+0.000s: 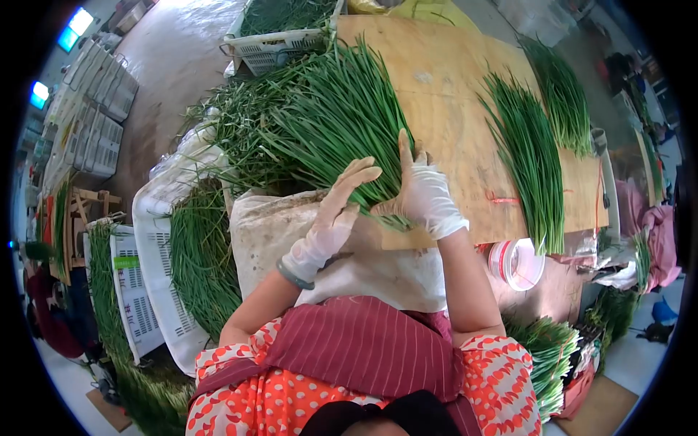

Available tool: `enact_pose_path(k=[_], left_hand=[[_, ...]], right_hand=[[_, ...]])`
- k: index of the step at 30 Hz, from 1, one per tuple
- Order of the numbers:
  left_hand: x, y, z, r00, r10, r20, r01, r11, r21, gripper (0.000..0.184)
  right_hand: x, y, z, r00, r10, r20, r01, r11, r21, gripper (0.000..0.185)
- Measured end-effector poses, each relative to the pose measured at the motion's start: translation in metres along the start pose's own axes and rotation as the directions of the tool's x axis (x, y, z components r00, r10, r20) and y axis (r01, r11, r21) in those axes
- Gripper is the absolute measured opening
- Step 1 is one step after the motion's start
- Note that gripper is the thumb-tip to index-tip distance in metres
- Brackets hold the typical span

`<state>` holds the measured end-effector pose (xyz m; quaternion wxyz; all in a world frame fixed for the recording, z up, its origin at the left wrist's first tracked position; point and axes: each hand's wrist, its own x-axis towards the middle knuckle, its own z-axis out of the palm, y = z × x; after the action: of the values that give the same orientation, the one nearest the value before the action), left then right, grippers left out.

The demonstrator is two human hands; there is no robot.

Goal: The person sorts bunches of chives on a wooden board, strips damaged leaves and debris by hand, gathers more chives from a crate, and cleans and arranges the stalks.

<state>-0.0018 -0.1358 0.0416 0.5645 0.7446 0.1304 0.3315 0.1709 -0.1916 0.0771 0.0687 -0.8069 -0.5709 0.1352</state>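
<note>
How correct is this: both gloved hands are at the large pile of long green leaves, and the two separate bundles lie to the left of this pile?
The side is wrong: the head view shows the two separate bundles to the right of the large pile. The left hand and right hand are indeed gloved and at the pile.

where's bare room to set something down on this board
Wooden board: the broad middle, between the leafy pile and gloved right hand on one side and the nearer bundle on the other, save a red strand by that bundle. Crowded: the left, under the pile, and the far right, where the farther bundle lies.
</note>
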Motion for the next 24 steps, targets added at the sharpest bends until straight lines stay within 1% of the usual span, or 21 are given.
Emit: enact_pose_path(k=[1, 2, 3, 4, 5, 6, 7, 8, 9, 10, 12, 13, 14, 16, 18, 19, 20, 22, 23, 24], left_hand=[[-0.004, 0.009, -0.002, 0.998, 0.014, -0.061, -0.008, 0.995, 0.097, 0.051], [-0.013, 0.010, 0.001, 0.997, 0.018, -0.072, -0.011, 0.995, 0.099, 0.051], [-0.024, 0.010, 0.005, 0.970, -0.029, -0.241, 0.049, 0.996, 0.079, 0.046], [-0.032, 0.008, 0.007, 0.913, -0.077, -0.400, 0.105, 0.993, 0.049, 0.040], [-0.038, 0.005, 0.008, 0.911, -0.071, -0.407, 0.101, 0.994, 0.052, 0.040], [-0.042, 0.001, 0.007, 0.847, -0.286, -0.449, 0.218, 0.956, -0.197, 0.037], [-0.048, -0.006, 0.005, 0.755, -0.495, -0.429, 0.304, 0.845, -0.440, 0.037], [-0.052, -0.014, 0.002, 0.644, -0.680, -0.351, 0.350, 0.669, -0.656, 0.038], [-0.050, -0.030, -0.008, 0.769, -0.639, 0.005, 0.264, 0.310, -0.913, 0.045], [-0.036, -0.020, -0.012, 0.771, -0.636, 0.001, 0.257, 0.311, -0.915, 0.045], [-0.005, 0.005, -0.018, 0.597, -0.791, 0.136, 0.336, 0.092, -0.937, 0.042], [0.001, -0.014, -0.019, 0.599, -0.790, 0.131, 0.332, 0.096, -0.938, 0.042], [0.003, -0.049, -0.018, 0.562, -0.822, 0.093, 0.257, 0.066, -0.964, 0.050], [0.012, -0.068, -0.025, 0.524, -0.850, 0.055, 0.173, 0.042, -0.984, 0.058], [0.013, -0.074, -0.034, 0.541, -0.834, 0.110, 0.155, -0.029, -0.987, 0.054], [0.012, -0.062, -0.039, 0.646, -0.760, 0.068, 0.066, -0.034, -0.997, 0.048], [0.013, -0.049, -0.048, 0.646, -0.762, 0.051, -0.008, -0.073, -0.997, 0.041], [0.010, -0.034, -0.067, 0.673, -0.738, 0.052, -0.080, -0.143, -0.986, 0.036], [0.011, -0.031, -0.071, 0.673, -0.738, 0.049, -0.082, -0.140, -0.987, 0.036], [0.011, -0.029, -0.073, 0.654, -0.755, -0.046, -0.092, -0.019, -0.996, 0.035]], right_hand=[[0.001, -0.002, 0.002, 0.998, 0.058, -0.004, -0.058, 0.998, -0.001, 0.139], [0.002, -0.003, 0.003, 0.993, 0.114, -0.008, -0.114, 0.993, -0.003, 0.139], [0.002, -0.006, 0.003, 0.992, 0.130, 0.000, -0.130, 0.990, -0.048, 0.138], [0.001, -0.006, 0.003, 0.993, 0.121, -0.002, -0.121, 0.991, -0.052, 0.138], [0.000, -0.006, 0.003, 0.993, 0.120, -0.016, -0.121, 0.991, -0.051, 0.137], [0.001, -0.006, 0.002, 0.992, 0.120, -0.033, -0.121, 0.991, -0.048, 0.137], [0.004, -0.005, -0.001, 0.993, 0.114, -0.037, -0.116, 0.992, -0.048, 0.137], [0.007, -0.002, -0.006, 0.988, 0.156, 0.017, -0.157, 0.984, 0.090, 0.135], [0.009, -0.001, -0.010, 0.978, 0.191, 0.082, -0.205, 0.953, 0.222, 0.134], [0.014, -0.001, -0.008, 0.979, 0.187, 0.080, -0.200, 0.955, 0.218, 0.134], [0.025, -0.001, -0.001, 0.977, 0.198, -0.080, -0.178, 0.962, 0.208, 0.129], [0.029, -0.015, -0.005, 0.980, 0.199, -0.022, -0.190, 0.957, 0.221, 0.125], [0.032, -0.025, 0.004, 0.981, 0.193, -0.024, -0.183, 0.958, 0.219, 0.125], [0.040, -0.046, 0.026, 0.981, 0.089, -0.173, -0.071, 0.992, 0.109, 0.120], [0.045, -0.075, 0.033, 0.998, 0.011, -0.059, 0.004, 0.970, 0.245, 0.115], [0.048, -0.089, 0.035, 1.000, -0.016, -0.016, 0.020, 0.962, 0.272, 0.112], [0.055, -0.097, 0.029, 0.987, -0.068, 0.148, -0.003, 0.900, 0.435, 0.112], [0.055, -0.109, 0.027, 0.988, -0.154, 0.006, 0.129, 0.849, 0.513, 0.108], [0.059, -0.111, 0.025, 0.988, -0.157, 0.005, 0.132, 0.848, 0.514, 0.108], [0.062, -0.112, 0.023, 0.984, -0.163, 0.066, 0.095, 0.810, 0.579, 0.108]])
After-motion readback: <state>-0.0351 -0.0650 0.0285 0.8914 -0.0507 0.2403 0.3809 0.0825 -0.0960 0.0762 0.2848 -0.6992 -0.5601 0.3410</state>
